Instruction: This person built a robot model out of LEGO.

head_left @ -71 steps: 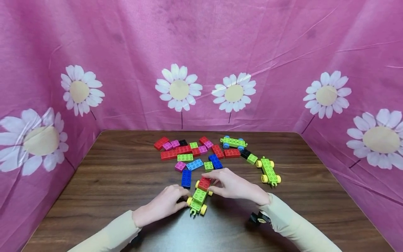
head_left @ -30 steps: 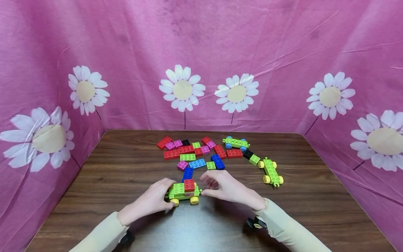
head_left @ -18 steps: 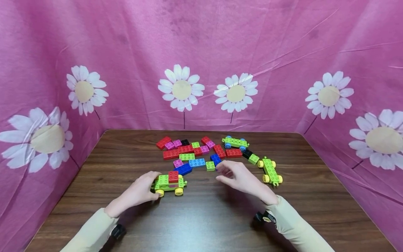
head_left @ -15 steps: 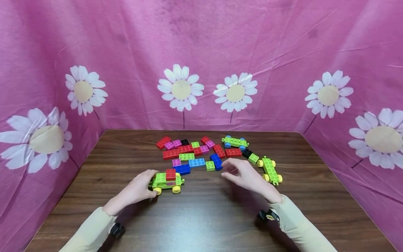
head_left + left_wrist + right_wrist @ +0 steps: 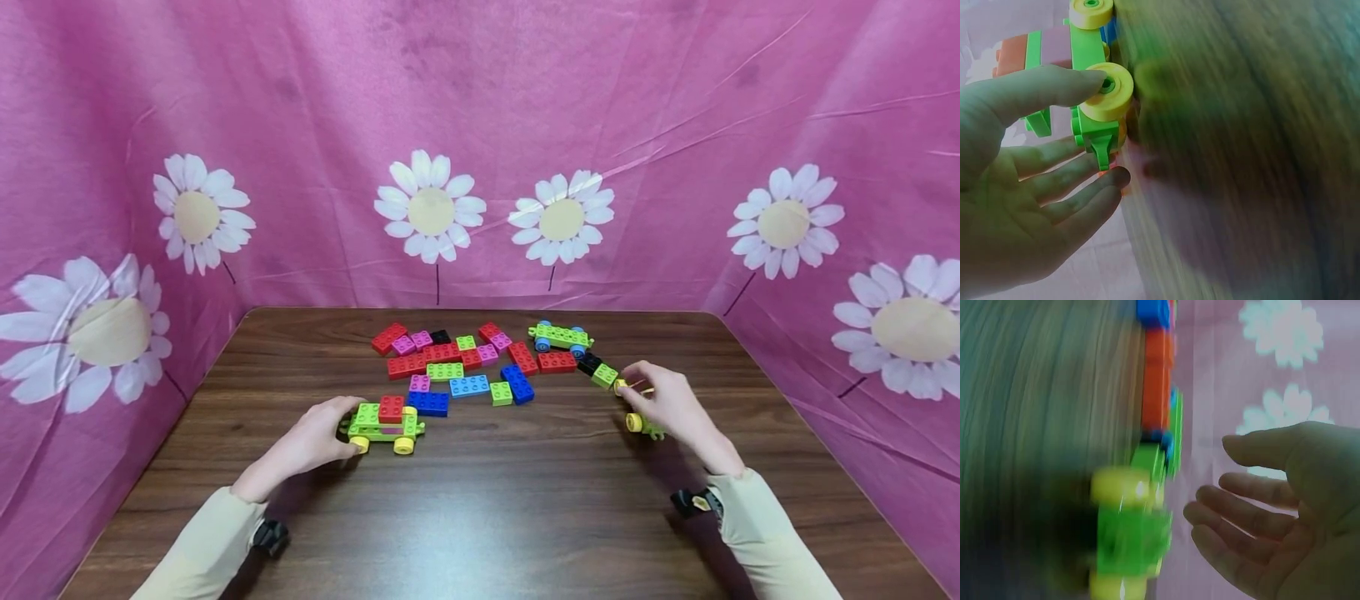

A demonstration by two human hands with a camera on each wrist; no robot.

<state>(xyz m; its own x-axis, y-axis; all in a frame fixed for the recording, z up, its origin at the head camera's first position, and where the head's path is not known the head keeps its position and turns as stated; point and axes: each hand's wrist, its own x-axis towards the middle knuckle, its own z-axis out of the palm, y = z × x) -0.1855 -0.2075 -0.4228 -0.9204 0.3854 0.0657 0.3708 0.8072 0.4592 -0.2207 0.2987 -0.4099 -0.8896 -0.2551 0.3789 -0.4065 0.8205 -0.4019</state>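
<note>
A toy car (image 5: 372, 427) stands on the table at left of centre: a lime green wheeled base with yellow wheels, lime green and pink bricks, and a red brick (image 5: 391, 408) on top. My left hand (image 5: 311, 440) holds its left end. In the left wrist view the thumb presses a yellow wheel (image 5: 1113, 103), while the other fingers reach behind the car. Over at the right, my right hand (image 5: 671, 404) hovers at a second lime green wheeled base (image 5: 1135, 540), partly hiding it in the head view. The right wrist view shows its fingers spread and apart from that base.
A lime green base with blue wheels (image 5: 561, 337) stands at the back. Loose bricks lie across the middle, among them a dark blue brick (image 5: 428, 404), a light blue brick (image 5: 468, 386) and a red brick (image 5: 556, 362). Pink flowered cloth (image 5: 480, 283) surrounds the table (image 5: 495, 500).
The toy car was turned sideways and slid left by my left hand, nudging a dark blue brick round. My right hand let go of the car and moved right to the yellow-wheeled base.
</note>
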